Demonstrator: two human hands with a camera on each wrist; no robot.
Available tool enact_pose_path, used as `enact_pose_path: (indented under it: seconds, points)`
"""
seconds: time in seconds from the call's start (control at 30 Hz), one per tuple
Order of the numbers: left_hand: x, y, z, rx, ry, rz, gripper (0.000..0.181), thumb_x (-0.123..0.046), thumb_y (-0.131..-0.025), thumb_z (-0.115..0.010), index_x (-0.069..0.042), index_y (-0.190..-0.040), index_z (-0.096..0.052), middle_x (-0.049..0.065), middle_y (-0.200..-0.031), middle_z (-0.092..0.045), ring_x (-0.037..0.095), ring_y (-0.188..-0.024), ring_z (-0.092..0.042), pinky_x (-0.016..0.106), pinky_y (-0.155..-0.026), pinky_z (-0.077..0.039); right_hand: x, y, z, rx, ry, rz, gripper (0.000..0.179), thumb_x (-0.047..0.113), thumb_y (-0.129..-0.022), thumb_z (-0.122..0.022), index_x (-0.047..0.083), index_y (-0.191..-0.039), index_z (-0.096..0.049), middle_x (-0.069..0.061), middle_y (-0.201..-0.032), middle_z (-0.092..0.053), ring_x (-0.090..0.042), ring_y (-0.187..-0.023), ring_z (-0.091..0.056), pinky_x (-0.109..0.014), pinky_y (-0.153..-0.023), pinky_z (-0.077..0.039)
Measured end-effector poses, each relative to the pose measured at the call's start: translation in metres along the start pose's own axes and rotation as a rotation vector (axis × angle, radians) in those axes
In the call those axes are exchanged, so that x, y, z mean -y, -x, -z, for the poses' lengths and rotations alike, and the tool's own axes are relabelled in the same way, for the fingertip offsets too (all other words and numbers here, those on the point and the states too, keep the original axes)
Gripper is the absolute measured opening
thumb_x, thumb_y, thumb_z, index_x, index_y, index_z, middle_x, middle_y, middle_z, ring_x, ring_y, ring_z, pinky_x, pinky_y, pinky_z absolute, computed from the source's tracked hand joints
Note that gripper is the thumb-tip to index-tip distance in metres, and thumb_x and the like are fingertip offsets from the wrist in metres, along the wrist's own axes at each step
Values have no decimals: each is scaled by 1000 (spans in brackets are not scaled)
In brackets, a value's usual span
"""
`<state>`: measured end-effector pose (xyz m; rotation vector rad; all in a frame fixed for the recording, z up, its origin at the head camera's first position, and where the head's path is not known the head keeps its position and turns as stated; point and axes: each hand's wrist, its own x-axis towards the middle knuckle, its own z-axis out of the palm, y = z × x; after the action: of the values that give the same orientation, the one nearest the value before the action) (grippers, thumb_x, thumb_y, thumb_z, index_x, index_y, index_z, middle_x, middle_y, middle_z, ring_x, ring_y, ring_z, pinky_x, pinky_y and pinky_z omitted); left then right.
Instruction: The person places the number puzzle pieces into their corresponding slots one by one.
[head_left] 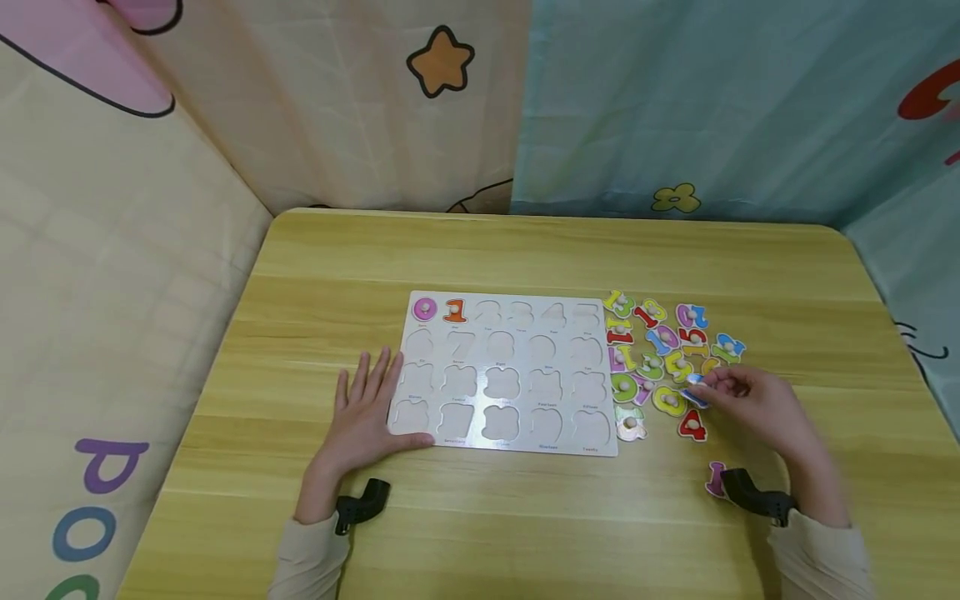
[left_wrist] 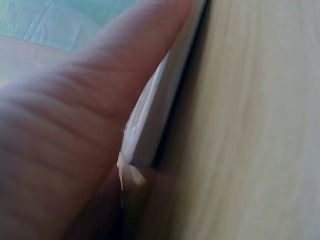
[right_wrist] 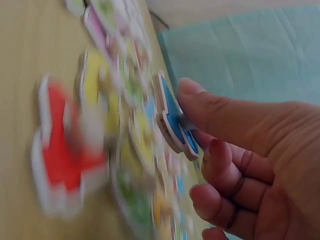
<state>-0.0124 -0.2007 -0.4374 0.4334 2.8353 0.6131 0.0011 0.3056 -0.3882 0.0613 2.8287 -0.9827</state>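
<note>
The right hand [head_left: 763,410] pinches a flat, blue, white-bordered puzzle piece [right_wrist: 172,110] at its fingertips. Left of those fingers, long axis left to right, lies a white rectangular number board [head_left: 480,364], nearer the left hand [head_left: 363,425], whose fingers are straight.

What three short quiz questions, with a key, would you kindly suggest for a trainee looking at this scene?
1. Multiple choice: what colour is the puzzle piece that the right-hand grip pinches? (a) red (b) blue (c) yellow
2. True or false: the red 4 lies on the table, outside the puzzle board.
3. Fill in the blank: in the board's top row, the pink 0 is seated beside the number ___.

Key: 1. (b) blue; 2. true; 3. 1.
</note>
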Motion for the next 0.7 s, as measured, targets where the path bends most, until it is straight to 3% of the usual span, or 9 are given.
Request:
enact_pose_path:
  seconds: [0.27,0.53,0.7]
  points:
    - [0,0,1,-2,1,-1,126,-79,-64,-63,-12,-154,-6,9,-158,2,29,-141,14,51,-108,14,65,-57,-40,91,-23,174,31,34,-83,-74,5,-84,-64,-2,-67,-54,-18,-61,-47,-27,-51,-39]
    - [1,1,1,-6,-3,-2,126,-78,-64,-64,-12,-154,-6,9,-158,1,29,-141,14,51,-107,14,128,-107,-84,197,-82,242,28,33,-82,-75,7,-83,-65,-2,-70,-53,-19,-65,-46,-30,-57,-35]
    - [1,1,0,-11,-8,-9,126,-79,-63,-63,-13,-154,-5,8,-158,1,29,-141,14,51,-108,14,157,-132,-106,185,-41,289,25,31,-82,-76,8,-82,-66,-1,-66,-51,-17,-62,-44,-29,-56,-32]
